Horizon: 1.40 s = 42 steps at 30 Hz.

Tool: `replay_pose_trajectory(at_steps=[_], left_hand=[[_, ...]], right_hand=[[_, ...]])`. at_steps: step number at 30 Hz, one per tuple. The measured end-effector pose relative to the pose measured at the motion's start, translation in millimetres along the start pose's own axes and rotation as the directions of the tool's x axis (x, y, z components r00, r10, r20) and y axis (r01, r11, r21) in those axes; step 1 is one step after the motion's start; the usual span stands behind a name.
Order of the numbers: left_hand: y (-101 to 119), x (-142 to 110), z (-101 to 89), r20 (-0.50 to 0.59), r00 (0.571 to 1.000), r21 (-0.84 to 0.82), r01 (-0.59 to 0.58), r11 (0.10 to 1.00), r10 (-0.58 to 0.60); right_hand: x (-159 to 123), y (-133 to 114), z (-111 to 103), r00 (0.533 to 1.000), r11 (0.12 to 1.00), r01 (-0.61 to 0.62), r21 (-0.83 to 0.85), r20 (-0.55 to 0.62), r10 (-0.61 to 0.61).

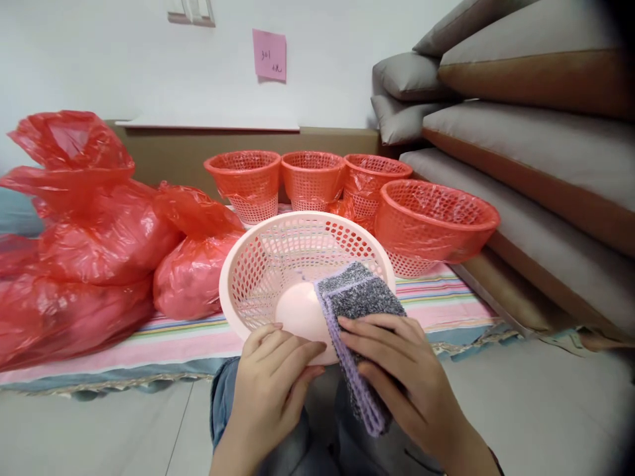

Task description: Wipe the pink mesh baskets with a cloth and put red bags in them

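A pale pink plastic basket [229,311] with a perforated wall tilts toward me above my lap. At its front left rim is my left hand [275,377], fingers over the edge and thumb below, closed on it. My right hand [397,370] grips a folded grey cleaning cloth [364,297] with purple edging. The cloth's layers lie stacked, and its upper end reaches over the basket's opening. My right fingers lie across the cloth's face; the thumb is partly hidden. Inside the basket, the solid round bottom shows, with a small purplish bit on the wall.
Several red-bagged baskets [310,175] stand behind on a striped cloth [193,337]. Knotted red plastic bags [99,231], stuffed full, sit at left. Large grey and brown cushions [536,145] are stacked at right. A pink note [269,55] is stuck to the wall.
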<state>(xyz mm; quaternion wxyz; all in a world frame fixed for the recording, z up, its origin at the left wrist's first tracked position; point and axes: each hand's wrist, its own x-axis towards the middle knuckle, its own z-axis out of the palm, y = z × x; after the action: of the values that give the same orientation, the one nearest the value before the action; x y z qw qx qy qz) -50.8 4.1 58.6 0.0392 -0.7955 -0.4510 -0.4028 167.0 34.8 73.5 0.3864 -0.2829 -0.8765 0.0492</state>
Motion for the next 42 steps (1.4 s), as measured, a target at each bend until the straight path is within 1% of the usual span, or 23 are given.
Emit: replay_pose_trajectory(at_steps=[2,3,6,8,11,13,15,18,20,22,25,27,29,31,34,36,39,42], left_hand=[[1,1,1.0,-0.008,1.000,-0.007,0.012,1.000,-0.013],[1,1,1.4,-0.009,1.000,-0.014,0.023,1.000,-0.023],[3,4,2.2,-0.017,0.999,-0.015,0.048,0.999,-0.048],[3,7,3.4,-0.034,0.998,-0.003,0.052,0.999,-0.052],[4,9,8.1,-0.064,0.997,0.003,0.052,0.999,-0.052],[3,11,13.3,-0.111,0.993,0.032,0.047,0.998,-0.043],[-1,12,19.0,-0.183,0.983,0.097,0.038,0.995,-0.020],[-10,18,25.0,-0.272,0.962,0.171,0.018,0.985,0.030],[-19,22,25.2,-0.295,0.954,0.177,-0.005,0.984,0.058],[-30,27,22.7,-0.291,0.954,0.170,-0.022,0.985,0.072],[-46,31,18.1,-0.257,0.964,0.151,-0.033,0.988,0.072],[-54,32,16.8,-0.250,0.966,0.134,-0.034,0.990,0.067],[-59,32,17.1,-0.267,0.962,0.125,-0.030,0.992,0.063],[-61,31,18.1,-0.291,0.955,0.130,-0.019,0.991,0.056],[-60,28,19.1,-0.298,0.954,0.127,0.007,0.992,0.031],[-58,26,19.8,-0.291,0.957,0.126,0.021,0.992,0.016],[-54,23,22.3,-0.301,0.954,0.142,0.033,0.989,0.012],[-53,20,24.9,-0.330,0.944,0.173,0.050,0.984,0.010]], right_hand=[[9,2,2,0.997,1.000,-0.028,0.001,-0.077,0.028],[14,3,4,0.995,0.999,-0.032,-0.025,-0.090,0.030],[26,6,10,0.998,0.988,-0.044,-0.149,-0.051,0.037],[30,8,15,0.999,0.989,-0.035,-0.142,-0.038,0.030],[30,13,24,0.994,0.998,0.005,-0.060,-0.110,-0.011],[28,16,30,0.982,0.996,0.048,-0.071,-0.180,-0.060],[26,20,36,0.966,0.991,0.101,-0.089,-0.230,-0.120],[27,31,39,0.947,0.982,0.168,-0.083,-0.264,-0.185],[32,41,39,0.940,0.977,0.203,-0.062,-0.269,-0.212],[37,51,38,0.936,0.973,0.228,-0.039,-0.265,-0.230],[46,65,38,0.940,0.970,0.242,-0.006,-0.248,-0.236],[51,70,40,0.944,0.973,0.232,0.018,-0.246,-0.221],[53,72,42,0.944,0.975,0.218,0.032,-0.261,-0.202],[54,69,44,0.944,0.979,0.201,0.024,-0.271,-0.187],[51,59,43,0.951,0.982,0.188,-0.024,-0.244,-0.188],[48,45,42,0.964,0.983,0.170,-0.069,-0.197,-0.181],[42,20,46,0.986,0.984,0.107,-0.140,-0.115,-0.124],[39,-3,57,0.990,0.977,0.039,-0.208,-0.124,-0.065]])
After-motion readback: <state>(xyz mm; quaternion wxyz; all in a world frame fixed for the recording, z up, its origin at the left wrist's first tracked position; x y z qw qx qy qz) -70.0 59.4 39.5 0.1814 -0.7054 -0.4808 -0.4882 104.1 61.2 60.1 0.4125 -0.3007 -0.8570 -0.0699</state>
